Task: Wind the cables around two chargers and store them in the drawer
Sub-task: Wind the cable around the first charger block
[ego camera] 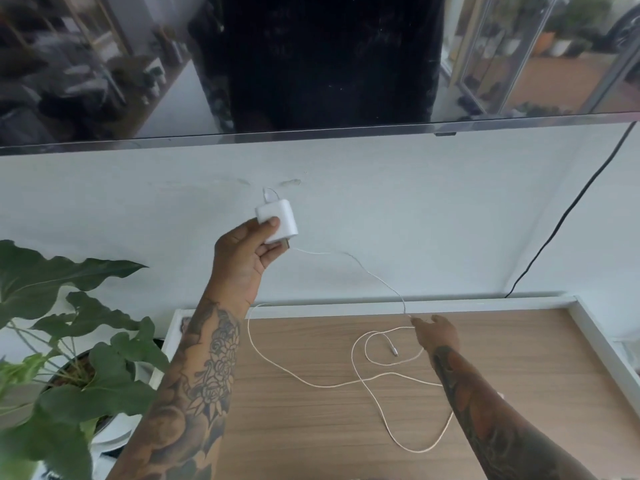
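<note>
The left hand (247, 252) held the white charger (277, 216) up in front of the wall, thumb and fingers curled round it. Its white cable (311, 382) ran down to the right hand (436, 332), which pinched it, and lay in loose loops on the wooden cabinet top (519, 358). A potted plant (69, 323) stood beside the cabinet.

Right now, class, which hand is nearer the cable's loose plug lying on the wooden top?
Right. The right hand hovers just above-right of the plug; the left hand is raised well away, holding the charger.
</note>
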